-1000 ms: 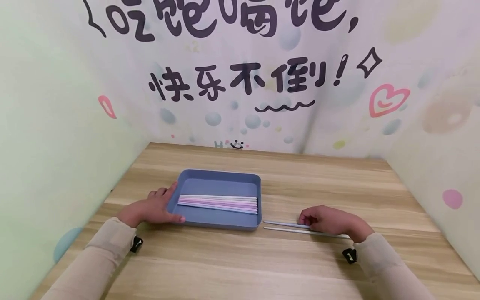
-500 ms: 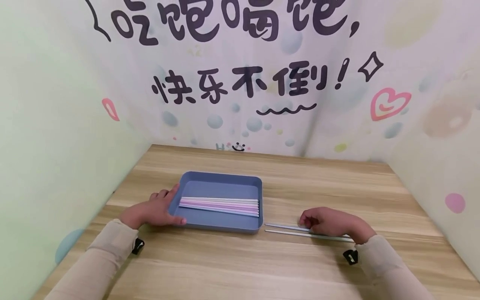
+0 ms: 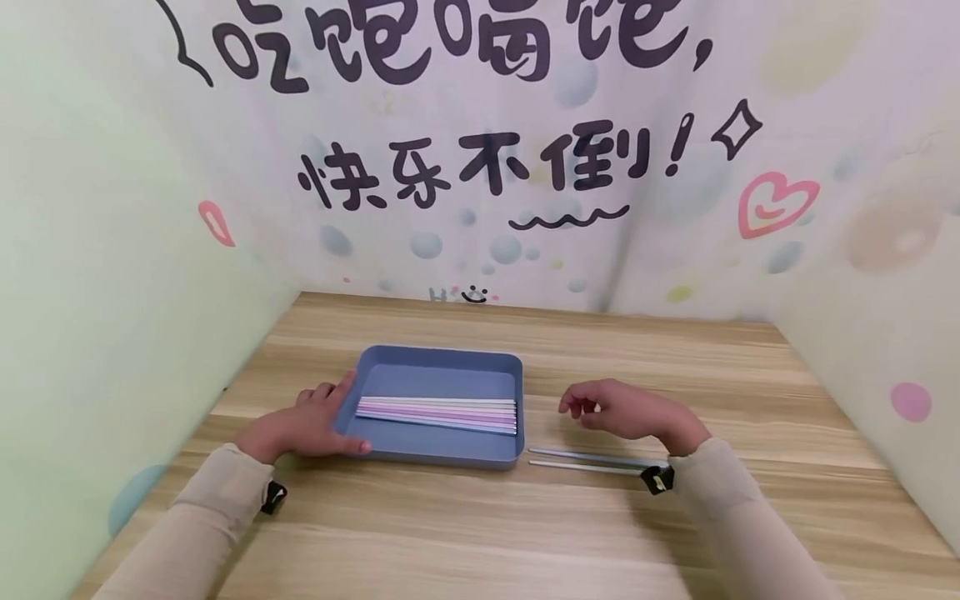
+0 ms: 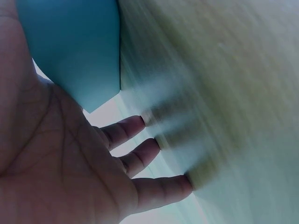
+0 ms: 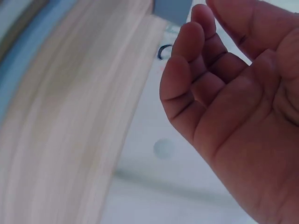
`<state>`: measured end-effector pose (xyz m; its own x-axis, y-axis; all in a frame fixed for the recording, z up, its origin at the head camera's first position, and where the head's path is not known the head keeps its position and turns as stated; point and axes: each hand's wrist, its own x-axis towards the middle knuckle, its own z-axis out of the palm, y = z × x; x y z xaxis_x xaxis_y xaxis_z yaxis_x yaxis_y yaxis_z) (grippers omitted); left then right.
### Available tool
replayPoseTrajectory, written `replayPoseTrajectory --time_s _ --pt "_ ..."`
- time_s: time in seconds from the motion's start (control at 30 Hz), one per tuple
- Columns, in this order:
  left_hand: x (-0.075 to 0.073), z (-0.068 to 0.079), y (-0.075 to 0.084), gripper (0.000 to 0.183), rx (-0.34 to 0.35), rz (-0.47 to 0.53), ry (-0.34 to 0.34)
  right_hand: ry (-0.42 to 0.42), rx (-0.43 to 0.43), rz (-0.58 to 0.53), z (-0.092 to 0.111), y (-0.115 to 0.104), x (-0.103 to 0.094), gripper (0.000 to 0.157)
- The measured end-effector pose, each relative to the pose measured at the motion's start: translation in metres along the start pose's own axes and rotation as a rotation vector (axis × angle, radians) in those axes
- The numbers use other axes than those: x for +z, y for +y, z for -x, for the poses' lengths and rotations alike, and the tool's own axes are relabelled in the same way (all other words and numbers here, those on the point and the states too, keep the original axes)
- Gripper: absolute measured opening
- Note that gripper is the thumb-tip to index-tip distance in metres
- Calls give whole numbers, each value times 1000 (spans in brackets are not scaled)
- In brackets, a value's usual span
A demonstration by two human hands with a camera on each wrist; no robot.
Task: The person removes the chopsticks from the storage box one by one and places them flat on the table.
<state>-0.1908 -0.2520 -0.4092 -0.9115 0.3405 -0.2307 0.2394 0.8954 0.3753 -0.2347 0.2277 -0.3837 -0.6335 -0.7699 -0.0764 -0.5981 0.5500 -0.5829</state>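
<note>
A blue-grey rectangular tray (image 3: 442, 454) lies on the table, and a row of white, pink and bluish chopsticks (image 3: 442, 414) rests inside it. My left hand (image 3: 303, 427) lies against the tray's near left corner, thumb along the front rim. In the left wrist view, three straight fingers (image 4: 163, 189) touch the table beside the tray wall. To the right of the tray, a bluish chopstick (image 3: 588, 456) and a paler chopstick (image 3: 577, 466) lie side by side on the table. Above and behind them hovers my right hand (image 3: 633, 408), fingers loosely bent, nothing held.
The wood-grain table (image 3: 465, 533) ends at a printed back wall (image 3: 450, 250). Pale side walls stand to the left and right. A black wrist strap (image 3: 658, 479) on my right arm covers part of the two loose chopsticks in the head view.
My right hand has lifted off the loose chopsticks and moved left and away from me. Both chopsticks stay on the table. The left hand keeps its place at the tray.
</note>
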Motion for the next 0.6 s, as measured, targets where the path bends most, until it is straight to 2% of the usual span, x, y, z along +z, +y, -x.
replayPoseTrajectory --time_s 0.37,0.6 --pt "2 -3 3 126 -12 -5 -11 28 -77 -7 -54 -35 -5 19" --pt "0 -1 3 126 -5 -13 -8 31 -78 11 -86 -52 -5 21"
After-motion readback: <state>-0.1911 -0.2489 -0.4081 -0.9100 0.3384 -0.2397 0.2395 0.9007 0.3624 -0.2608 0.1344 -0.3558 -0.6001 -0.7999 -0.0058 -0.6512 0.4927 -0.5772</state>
